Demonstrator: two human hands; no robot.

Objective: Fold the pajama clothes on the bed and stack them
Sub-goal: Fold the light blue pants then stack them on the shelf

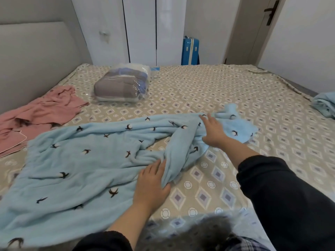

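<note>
A light blue fleece pajama garment [76,171] with dark bird prints lies spread over the near left of the bed, its legs or sleeves twisted toward the middle. My left hand [152,183] rests on the garment, thumb tucked under a fold of blue cloth. My right hand [213,131] lies flat, fingers straight, on the far twisted end of the same garment. A crumpled pink pajama piece [41,115] lies at the left edge. Another light blue piece [324,104] sits bunched at the right edge.
The bed [217,91] has a beige diamond-patterned sheet. A plastic-wrapped bundle of bedding [121,84] lies at the far left. Behind are a grey headboard, white wardrobe doors, a blue suitcase [190,51] and a door.
</note>
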